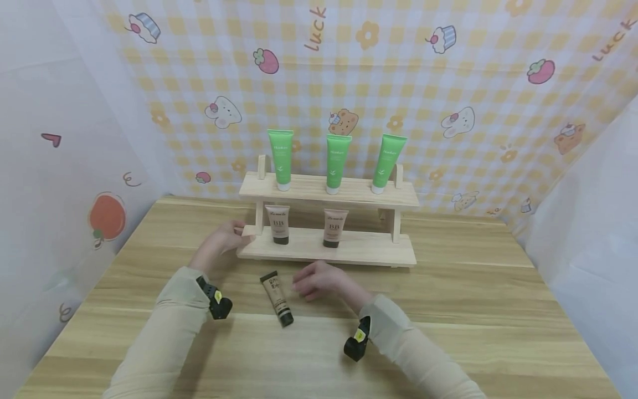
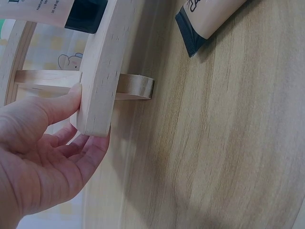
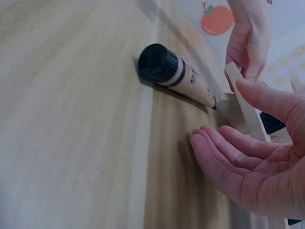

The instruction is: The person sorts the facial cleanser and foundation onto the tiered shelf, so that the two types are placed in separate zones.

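Observation:
A two-tier wooden display shelf [image 1: 379,250] stands on the table. My left hand [image 1: 226,237] pinches the left end of its lower board [image 2: 102,86], thumb on the upper face and fingers beneath. A beige tube with a black cap [image 1: 277,298] lies on the table in front of the shelf. To the right of that tube is my right hand [image 1: 321,280]; its fingers [image 3: 228,152] are loosely bent, apart from the tube and holding nothing. Two pinkish BB cream tubes [image 1: 278,224] stand on the lower board, at the left and the middle.
Three green tubes [image 1: 338,163] stand on white caps along the upper board [image 1: 306,188]. A checked cloth [image 1: 319,83] hangs behind the table, with pale cloth at both sides. The wooden tabletop [image 1: 463,288] extends right of the shelf.

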{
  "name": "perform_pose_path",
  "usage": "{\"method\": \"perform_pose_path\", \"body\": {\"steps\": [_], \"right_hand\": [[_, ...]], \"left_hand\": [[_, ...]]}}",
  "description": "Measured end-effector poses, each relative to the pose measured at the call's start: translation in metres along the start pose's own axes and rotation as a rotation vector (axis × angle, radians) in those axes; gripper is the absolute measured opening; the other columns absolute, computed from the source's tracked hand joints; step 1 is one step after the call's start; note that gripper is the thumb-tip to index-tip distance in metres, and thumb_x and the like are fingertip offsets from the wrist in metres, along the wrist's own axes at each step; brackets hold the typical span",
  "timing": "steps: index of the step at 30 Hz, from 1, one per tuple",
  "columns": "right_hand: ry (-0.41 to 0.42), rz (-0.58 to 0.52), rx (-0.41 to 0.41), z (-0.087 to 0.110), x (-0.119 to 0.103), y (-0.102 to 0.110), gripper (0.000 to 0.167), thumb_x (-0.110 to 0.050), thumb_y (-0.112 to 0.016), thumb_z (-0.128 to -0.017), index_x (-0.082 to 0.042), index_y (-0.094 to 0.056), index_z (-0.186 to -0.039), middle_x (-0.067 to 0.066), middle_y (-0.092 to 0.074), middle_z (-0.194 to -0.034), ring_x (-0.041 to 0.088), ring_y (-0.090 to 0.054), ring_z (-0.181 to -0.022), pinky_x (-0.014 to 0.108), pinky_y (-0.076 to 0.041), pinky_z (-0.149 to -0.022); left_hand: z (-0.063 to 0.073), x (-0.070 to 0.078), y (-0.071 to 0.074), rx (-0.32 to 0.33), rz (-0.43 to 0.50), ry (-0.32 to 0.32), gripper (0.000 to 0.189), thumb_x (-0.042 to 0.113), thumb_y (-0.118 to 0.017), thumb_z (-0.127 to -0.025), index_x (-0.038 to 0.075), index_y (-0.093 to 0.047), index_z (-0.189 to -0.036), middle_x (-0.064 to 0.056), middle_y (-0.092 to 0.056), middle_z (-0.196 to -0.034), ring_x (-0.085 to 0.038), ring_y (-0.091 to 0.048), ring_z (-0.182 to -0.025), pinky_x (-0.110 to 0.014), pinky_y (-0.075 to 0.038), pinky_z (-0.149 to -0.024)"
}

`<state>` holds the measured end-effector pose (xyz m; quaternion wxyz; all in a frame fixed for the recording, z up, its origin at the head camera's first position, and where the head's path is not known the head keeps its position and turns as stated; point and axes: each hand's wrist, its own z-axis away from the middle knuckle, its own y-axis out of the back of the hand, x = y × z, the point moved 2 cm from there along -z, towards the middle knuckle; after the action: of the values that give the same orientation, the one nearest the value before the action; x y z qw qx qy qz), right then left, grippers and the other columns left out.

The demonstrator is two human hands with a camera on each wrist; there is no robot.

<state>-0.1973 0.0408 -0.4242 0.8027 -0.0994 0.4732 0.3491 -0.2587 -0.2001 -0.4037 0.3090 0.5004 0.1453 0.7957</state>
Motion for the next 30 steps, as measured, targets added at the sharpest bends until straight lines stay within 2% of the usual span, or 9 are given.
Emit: {"method": "perform_pose_path", "body": {"steps": [8,18,30], "right_hand": [[-0.014,0.010,0.019,-0.002,-0.002,-0.014,0.043,-0.010,-0.066,-0.081,0.006,-0.054,-0.119,0.018,-0.064,-0.104,0.024,-0.066,-0.089,0.032,-0.057,-0.075],[-0.028,0.092,0.106,-0.007,-0.009,-0.028,0.049,-0.010,-0.074,-0.073,0.006,-0.056,-0.115,0.012,-0.062,-0.095,0.020,-0.062,-0.079,0.030,-0.057,-0.068],[-0.064,0.182,0.168,-0.014,-0.010,-0.042,0.045,-0.008,-0.077,-0.068,0.003,-0.059,-0.108,0.009,-0.063,-0.084,0.018,-0.063,-0.068,0.026,-0.056,-0.060]], "left_hand": [[0.001,0.001,0.000,-0.009,-0.006,-0.007,0.066,0.021,-0.052,-0.091,-0.010,-0.018,-0.139,-0.033,-0.033,-0.135,-0.043,-0.040,-0.122,-0.047,-0.037,-0.104],[0.004,0.002,0.000,-0.016,0.005,-0.013,0.066,0.021,-0.051,-0.092,-0.009,-0.017,-0.139,-0.034,-0.031,-0.137,-0.044,-0.037,-0.125,-0.048,-0.033,-0.107],[0.003,-0.003,0.000,0.004,0.009,-0.037,0.063,0.024,-0.053,-0.091,-0.005,-0.022,-0.139,-0.033,-0.033,-0.136,-0.043,-0.040,-0.122,-0.048,-0.037,-0.103]]}}
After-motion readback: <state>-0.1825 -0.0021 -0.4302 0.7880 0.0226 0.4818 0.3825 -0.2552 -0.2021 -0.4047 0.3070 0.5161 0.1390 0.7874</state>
